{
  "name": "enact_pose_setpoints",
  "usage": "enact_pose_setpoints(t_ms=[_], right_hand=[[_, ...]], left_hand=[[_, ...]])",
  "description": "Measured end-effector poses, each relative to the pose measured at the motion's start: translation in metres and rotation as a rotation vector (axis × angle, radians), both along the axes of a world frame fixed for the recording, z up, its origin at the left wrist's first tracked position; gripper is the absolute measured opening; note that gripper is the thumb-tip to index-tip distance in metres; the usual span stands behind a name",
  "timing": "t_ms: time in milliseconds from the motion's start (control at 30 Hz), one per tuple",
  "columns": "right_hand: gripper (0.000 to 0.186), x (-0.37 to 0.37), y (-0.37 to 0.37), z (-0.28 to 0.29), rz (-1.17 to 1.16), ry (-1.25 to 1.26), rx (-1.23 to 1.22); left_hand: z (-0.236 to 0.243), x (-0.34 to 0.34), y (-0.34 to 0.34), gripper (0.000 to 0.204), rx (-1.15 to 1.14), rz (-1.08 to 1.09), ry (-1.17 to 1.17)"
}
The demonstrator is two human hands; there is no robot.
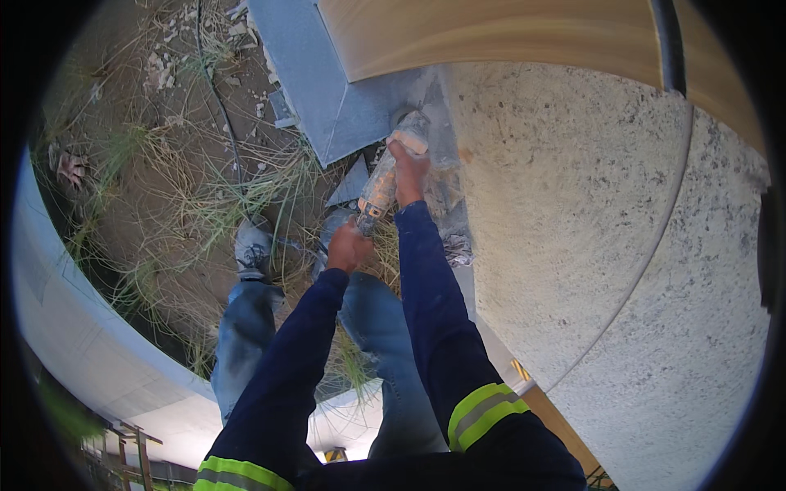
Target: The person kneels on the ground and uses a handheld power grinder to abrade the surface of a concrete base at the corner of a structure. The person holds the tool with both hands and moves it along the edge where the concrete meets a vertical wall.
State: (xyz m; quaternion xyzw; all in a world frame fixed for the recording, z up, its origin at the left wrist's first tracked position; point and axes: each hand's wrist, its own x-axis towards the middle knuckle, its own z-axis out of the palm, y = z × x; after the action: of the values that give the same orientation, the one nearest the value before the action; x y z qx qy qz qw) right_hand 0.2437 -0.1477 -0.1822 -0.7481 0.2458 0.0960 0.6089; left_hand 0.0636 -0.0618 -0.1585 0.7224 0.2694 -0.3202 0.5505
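Observation:
A dust-covered orange power tool, which looks like an angle grinder (379, 186), lies slantwise between my hands. My right hand (411, 173) is closed round its body near the front end. My left hand (349, 248) is closed at its rear end, though its fingers partly hide what they grip there. The tool's head is close to the grey slab (385, 102), beside the foot of the pale rough surface (565, 213). Whether the head touches the slab I cannot tell.
Dry grass (213, 204) and bare soil surround my dusty shoes (252, 245). A black cable (214, 94) runs over the ground on the left. Another hose (663, 221) hangs across the rough surface. A curved pale wall (98, 335) edges the lower left; broken rubble (160, 72) lies farther off.

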Motion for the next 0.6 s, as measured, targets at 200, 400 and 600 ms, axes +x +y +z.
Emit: enact_pose_setpoints(t_ms=[200, 400, 600], right_hand=[[0.053, -0.014, 0.015, 0.007, -0.061, 0.037, -0.014], [0.061, -0.048, -0.015, 0.002, -0.088, 0.064, -0.042], [0.056, -0.026, -0.012, 0.018, -0.063, 0.058, -0.181]], left_hand=[[-0.014, -0.019, 0.013, 0.054, 0.013, 0.019, -0.064], [-0.006, -0.044, -0.003, 0.049, -0.025, -0.008, -0.037], [-0.036, -0.033, -0.025, 0.040, -0.158, 0.148, -0.141]])
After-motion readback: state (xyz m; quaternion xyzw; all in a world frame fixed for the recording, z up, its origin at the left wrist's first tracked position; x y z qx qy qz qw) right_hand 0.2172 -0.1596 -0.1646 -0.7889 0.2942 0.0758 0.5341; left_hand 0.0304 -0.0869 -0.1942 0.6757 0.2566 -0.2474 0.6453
